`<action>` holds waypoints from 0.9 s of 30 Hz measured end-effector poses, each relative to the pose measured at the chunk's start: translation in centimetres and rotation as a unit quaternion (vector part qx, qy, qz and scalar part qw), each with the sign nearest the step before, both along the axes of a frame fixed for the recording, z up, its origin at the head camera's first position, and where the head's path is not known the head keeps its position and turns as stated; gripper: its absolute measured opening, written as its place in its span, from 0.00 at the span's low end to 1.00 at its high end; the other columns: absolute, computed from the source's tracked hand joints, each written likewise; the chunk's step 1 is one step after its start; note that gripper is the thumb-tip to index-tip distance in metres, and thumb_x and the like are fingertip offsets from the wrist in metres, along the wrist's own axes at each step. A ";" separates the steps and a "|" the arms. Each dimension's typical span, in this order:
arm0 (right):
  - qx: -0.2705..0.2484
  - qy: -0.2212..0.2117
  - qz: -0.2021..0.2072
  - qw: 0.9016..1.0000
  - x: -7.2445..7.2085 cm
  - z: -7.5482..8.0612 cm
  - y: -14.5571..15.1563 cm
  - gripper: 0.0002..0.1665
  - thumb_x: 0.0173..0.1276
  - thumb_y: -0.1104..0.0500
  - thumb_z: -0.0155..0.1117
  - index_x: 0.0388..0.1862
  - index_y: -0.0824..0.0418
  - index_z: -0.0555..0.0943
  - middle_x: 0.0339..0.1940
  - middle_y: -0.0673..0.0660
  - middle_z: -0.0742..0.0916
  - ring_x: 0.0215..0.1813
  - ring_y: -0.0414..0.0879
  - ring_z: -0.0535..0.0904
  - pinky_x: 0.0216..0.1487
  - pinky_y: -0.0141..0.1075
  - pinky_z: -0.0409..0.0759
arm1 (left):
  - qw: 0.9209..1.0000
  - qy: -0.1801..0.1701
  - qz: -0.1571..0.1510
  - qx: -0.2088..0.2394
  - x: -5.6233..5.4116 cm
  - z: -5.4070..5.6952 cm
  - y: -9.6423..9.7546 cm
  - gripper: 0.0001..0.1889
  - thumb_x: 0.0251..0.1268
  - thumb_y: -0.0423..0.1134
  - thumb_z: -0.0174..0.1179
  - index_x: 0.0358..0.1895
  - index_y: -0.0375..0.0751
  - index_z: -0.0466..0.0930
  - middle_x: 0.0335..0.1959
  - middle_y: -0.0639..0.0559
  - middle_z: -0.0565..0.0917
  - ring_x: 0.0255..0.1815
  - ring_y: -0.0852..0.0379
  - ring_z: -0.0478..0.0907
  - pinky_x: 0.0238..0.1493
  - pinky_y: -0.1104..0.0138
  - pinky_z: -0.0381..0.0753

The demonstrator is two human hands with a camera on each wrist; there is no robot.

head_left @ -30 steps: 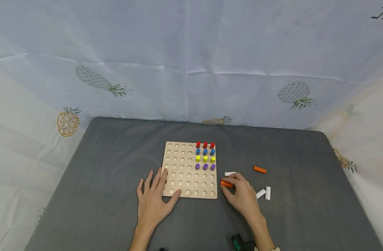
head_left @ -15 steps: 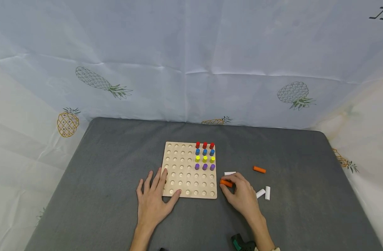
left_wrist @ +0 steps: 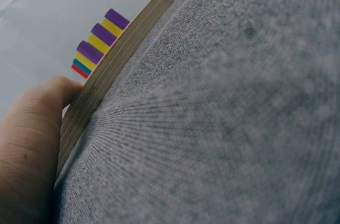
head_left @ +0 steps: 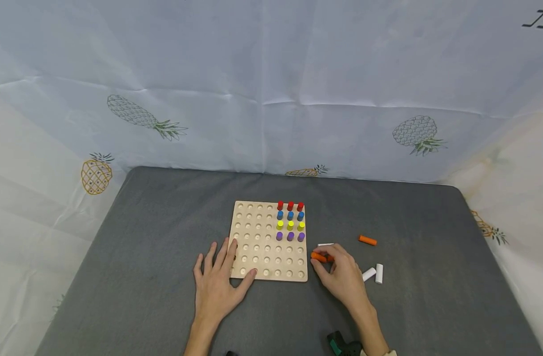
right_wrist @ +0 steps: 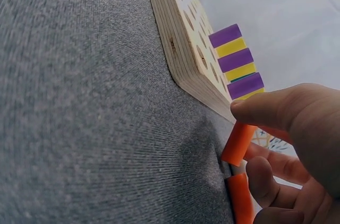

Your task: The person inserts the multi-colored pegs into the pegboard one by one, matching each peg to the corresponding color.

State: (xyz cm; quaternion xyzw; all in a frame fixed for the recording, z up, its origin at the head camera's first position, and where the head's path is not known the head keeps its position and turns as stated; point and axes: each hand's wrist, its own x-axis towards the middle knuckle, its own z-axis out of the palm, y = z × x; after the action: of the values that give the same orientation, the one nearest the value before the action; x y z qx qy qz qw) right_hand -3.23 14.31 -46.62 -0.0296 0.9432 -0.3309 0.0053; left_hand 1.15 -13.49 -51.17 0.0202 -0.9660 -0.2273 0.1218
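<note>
Presently, an orange peg (head_left: 317, 257) is pinched beside the wooden board (head_left: 251, 253).
In the head view, the peg is grasped by the right hand (head_left: 344, 279) just off the board's right edge; nothing is held by the left hand (head_left: 220, 289), its released grip spread at the opposite edge (slippage could be caused by lifting it). In the left wrist view, the board's near edge is met by the thumb. In the right wrist view, a second orange peg (right_wrist: 240, 198) could be knocked loose by careless fingers; whether it is also held cannot be told.

The board (right_wrist: 166, 33) looks like layered plywood, the orange peg (right_wrist: 239, 144) smooth plastic, the table cover (right_wrist: 95, 102) ribbed matt cloth.
</note>
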 end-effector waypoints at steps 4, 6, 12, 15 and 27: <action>-0.007 0.001 0.001 1.000 0.0 0.1 -0.1 0.12 0.61 0.60 0.77 0.44 0.54 0.88 0.40 0.53 0.87 0.21 0.33 0.68 0.22 0.27 0.69 | 1.000 0.001 -0.001 0.000 0.0 0.0 0.0 0.47 0.57 0.68 0.65 0.78 0.52 0.66 0.76 0.45 0.72 0.78 0.35 0.63 0.77 0.34 0.47; -0.011 0.000 0.000 1.000 -0.1 0.1 -0.1 0.12 0.61 0.60 0.77 0.44 0.54 0.88 0.40 0.53 0.87 0.20 0.33 0.68 0.21 0.27 0.69 | 1.000 0.000 -0.001 0.000 0.0 0.0 0.0 0.47 0.57 0.69 0.65 0.78 0.52 0.66 0.76 0.45 0.72 0.78 0.35 0.63 0.77 0.34 0.47; -0.025 -0.004 -0.005 1.000 -0.1 0.3 -0.1 0.12 0.62 0.60 0.77 0.44 0.55 0.87 0.40 0.54 0.86 0.19 0.34 0.68 0.20 0.27 0.69 | 1.000 0.002 -0.001 0.001 0.0 0.1 0.0 0.47 0.57 0.68 0.66 0.78 0.52 0.66 0.76 0.45 0.72 0.78 0.35 0.63 0.77 0.34 0.47; -0.031 0.000 -0.005 1.000 -0.2 0.4 -0.2 0.12 0.62 0.60 0.77 0.44 0.55 0.87 0.39 0.55 0.86 0.18 0.34 0.67 0.20 0.28 0.69 | 1.000 0.005 -0.002 0.002 0.0 0.1 0.0 0.47 0.57 0.68 0.66 0.78 0.51 0.67 0.76 0.44 0.73 0.78 0.35 0.64 0.76 0.34 0.48; -0.069 -0.004 -0.013 0.998 -0.1 0.6 -1.0 0.11 0.62 0.61 0.77 0.43 0.56 0.86 0.38 0.56 0.86 0.19 0.35 0.66 0.20 0.27 0.67 | 1.000 0.002 0.000 0.001 0.0 0.1 0.0 0.47 0.56 0.68 0.66 0.78 0.51 0.67 0.76 0.44 0.72 0.78 0.35 0.63 0.77 0.34 0.48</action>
State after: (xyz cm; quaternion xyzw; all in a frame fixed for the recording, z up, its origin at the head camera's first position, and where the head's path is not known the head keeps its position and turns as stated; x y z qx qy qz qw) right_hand -3.38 13.31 -46.02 -0.0157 0.9184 -0.3953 0.0029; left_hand 1.20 -13.49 -51.11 0.0196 -0.9656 -0.2281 0.1231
